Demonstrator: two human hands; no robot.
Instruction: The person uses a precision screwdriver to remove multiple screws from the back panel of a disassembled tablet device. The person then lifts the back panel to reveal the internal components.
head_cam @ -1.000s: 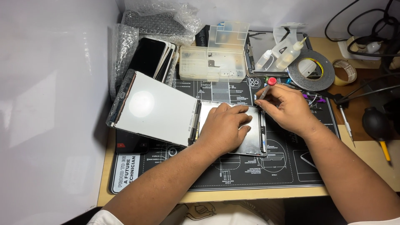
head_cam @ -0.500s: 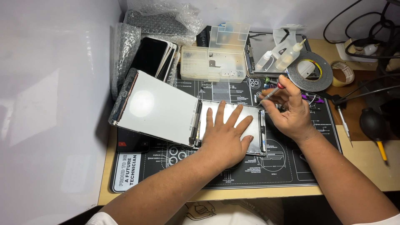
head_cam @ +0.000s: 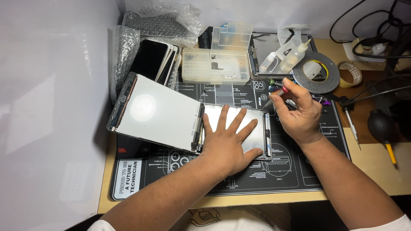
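Electronics repair workshop.
Marked by a black printed repair mat (head_cam: 299, 171), clear parts box (head_cam: 216, 70), tape rolls (head_cam: 319, 77), screwdrivers (head_cam: 352, 124), stacked screens (head_cam: 152, 60) on the surface (head_cam: 376, 167).

I see a smooth, shiny metal plate (head_cam: 252, 132) in the opened tablet, beside its matt white panel (head_cam: 156, 111). The printed mat (head_cam: 295, 171) looks matt black rubber on a pale wooden desk (head_cam: 368, 167); the parts box (head_cam: 214, 70) is cloudy clear plastic.
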